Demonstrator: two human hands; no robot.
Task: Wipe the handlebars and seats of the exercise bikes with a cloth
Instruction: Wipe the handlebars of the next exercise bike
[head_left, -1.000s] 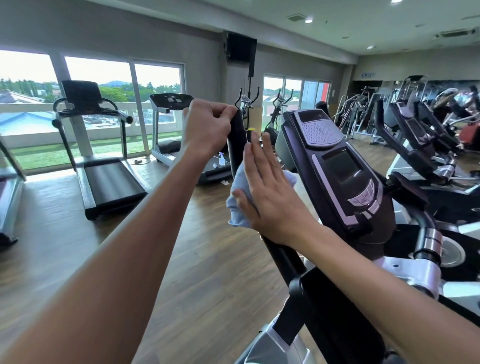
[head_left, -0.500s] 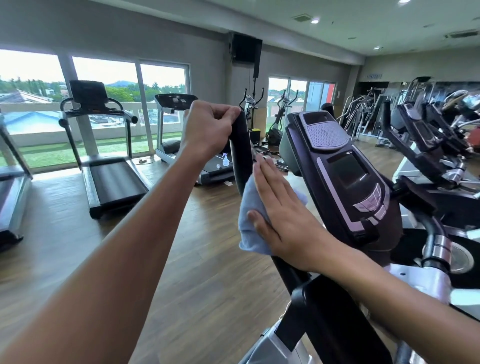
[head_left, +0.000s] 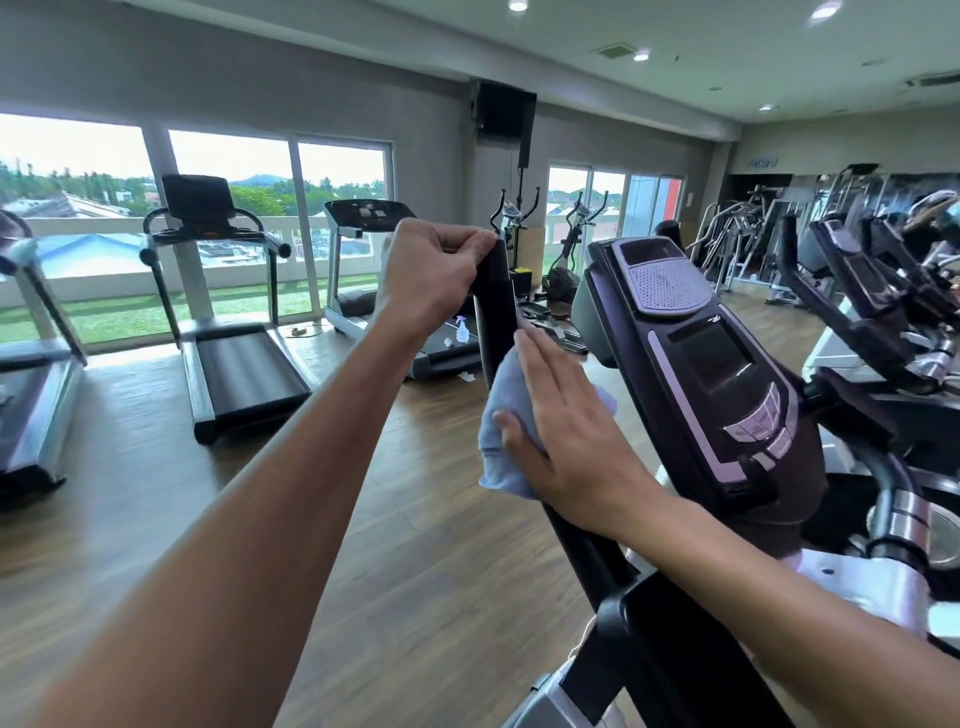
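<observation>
**Steadying the bar so the cloth can press**

The dark exercise bike with its sloping black console (head_left: 711, 374) fills the right side in front of me, and I stand at its left flank because that puts the tall black padded handlebar (head_left: 496, 317) within reach of both arms. The bar rises upright and I judge it would sway under a sideways rub, so my left hand (head_left: 434, 273) grips its top end, fingers curled round the tip, to hold it firm against the push.

My right hand (head_left: 563, 431) lies flat, fingers straight and close together, pressing the crumpled pale blue cloth (head_left: 501, 441) against the bar's lower stretch, just below the left hand's hold. An open palm spreads the pressure over more fabric than a pinch would, I reckon, and it lets the cloth slide along the bar. Part of the cloth hangs loose past my thumb.

The seat is out of view; I judge it not yet reached.

On the wooden floor beyond, near the black treadmills (head_left: 234, 322) by the windows, stands a small clear spray bottle (head_left: 462, 330), well apart from me.
</observation>
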